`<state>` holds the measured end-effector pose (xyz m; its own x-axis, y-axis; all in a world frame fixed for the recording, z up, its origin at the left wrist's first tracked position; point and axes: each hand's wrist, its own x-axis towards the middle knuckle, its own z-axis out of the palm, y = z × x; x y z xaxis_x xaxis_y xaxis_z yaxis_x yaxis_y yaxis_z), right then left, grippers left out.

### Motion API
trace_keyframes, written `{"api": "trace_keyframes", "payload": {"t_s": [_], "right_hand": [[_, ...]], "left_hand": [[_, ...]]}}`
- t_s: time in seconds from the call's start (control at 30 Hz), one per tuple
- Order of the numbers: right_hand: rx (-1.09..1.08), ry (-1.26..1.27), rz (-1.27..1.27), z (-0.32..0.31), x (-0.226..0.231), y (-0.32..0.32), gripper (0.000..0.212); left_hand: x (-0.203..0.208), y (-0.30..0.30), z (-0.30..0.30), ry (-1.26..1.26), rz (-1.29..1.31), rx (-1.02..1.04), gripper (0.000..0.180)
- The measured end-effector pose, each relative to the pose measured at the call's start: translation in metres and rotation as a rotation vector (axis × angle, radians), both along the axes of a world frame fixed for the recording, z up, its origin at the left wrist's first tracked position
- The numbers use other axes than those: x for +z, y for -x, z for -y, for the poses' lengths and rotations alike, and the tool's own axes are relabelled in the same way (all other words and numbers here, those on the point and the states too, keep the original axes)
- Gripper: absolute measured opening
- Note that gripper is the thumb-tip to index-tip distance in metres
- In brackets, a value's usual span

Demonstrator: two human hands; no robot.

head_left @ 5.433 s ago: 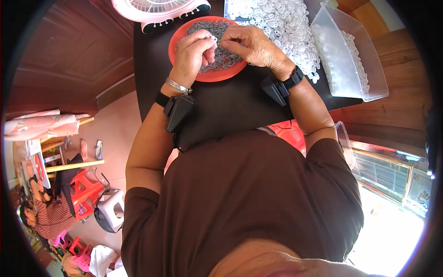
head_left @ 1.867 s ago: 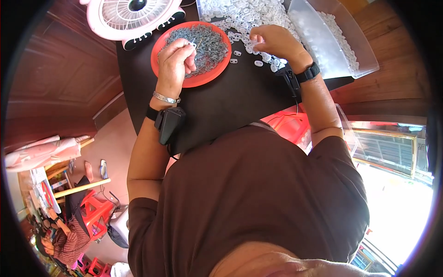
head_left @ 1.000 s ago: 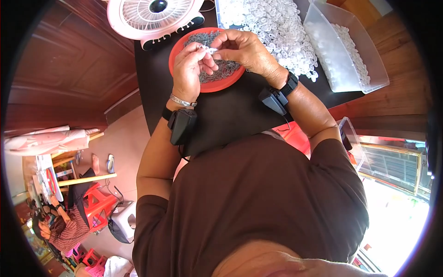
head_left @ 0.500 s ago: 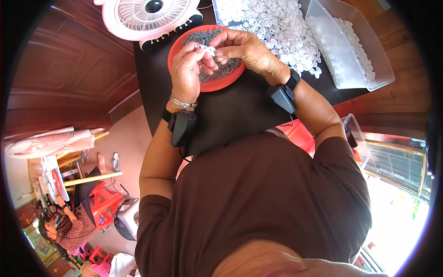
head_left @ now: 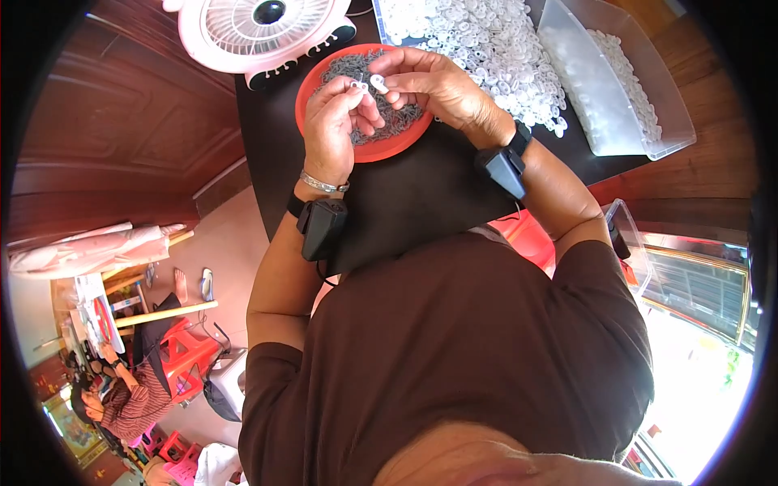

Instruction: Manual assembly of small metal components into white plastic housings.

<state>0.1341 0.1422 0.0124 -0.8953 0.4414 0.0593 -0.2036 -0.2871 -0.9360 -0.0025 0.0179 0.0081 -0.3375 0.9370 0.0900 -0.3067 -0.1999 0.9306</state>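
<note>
Over a red bowl (head_left: 389, 151) of small grey nail-like pieces (head_left: 397, 123), both of my hands are raised close together. My left hand (head_left: 328, 134) pinches a small white plastic piece (head_left: 357, 85) between thumb and fingertips; a thin pin seems to stand up from it, too small to be sure. A second white plastic piece (head_left: 378, 83), rounded with a hole, is gripped by the thumb and forefinger of my right hand (head_left: 446, 87). A slight gap separates the two pieces. Beyond my right hand spreads a heap of similar white plastic pieces (head_left: 494, 57).
A pink-and-white fan (head_left: 267, 40) stands left of the bowl on the black table (head_left: 389, 211). To the right of the heap lies a clear plastic bin (head_left: 604, 105) holding white pieces. Far left, another person (head_left: 134, 405) sits near red stools (head_left: 186, 356).
My hands have drawn slightly apart; the white pieces, close together before, now show separately. The right-hand piece has turned its round face into view.
</note>
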Motion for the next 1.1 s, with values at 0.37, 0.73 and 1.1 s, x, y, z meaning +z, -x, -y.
{"api": "trace_keyframes", "payload": {"t_s": [0.37,0.73,1.1], "right_hand": [[-0.149,-0.383,0.012,0.018,0.007,0.002,0.016],[-0.207,-0.385,0.054,0.01,0.004,0.0,0.011],[-0.265,-0.157,0.055,0.003,0.006,0.0,0.014]], "left_hand": [[-0.002,-0.003,-0.001,0.006,-0.001,-0.078,0.022],[-0.004,-0.002,0.0,-0.075,0.031,-0.015,0.019],[-0.005,-0.007,0.0,0.183,-0.187,0.072,0.019]]}}
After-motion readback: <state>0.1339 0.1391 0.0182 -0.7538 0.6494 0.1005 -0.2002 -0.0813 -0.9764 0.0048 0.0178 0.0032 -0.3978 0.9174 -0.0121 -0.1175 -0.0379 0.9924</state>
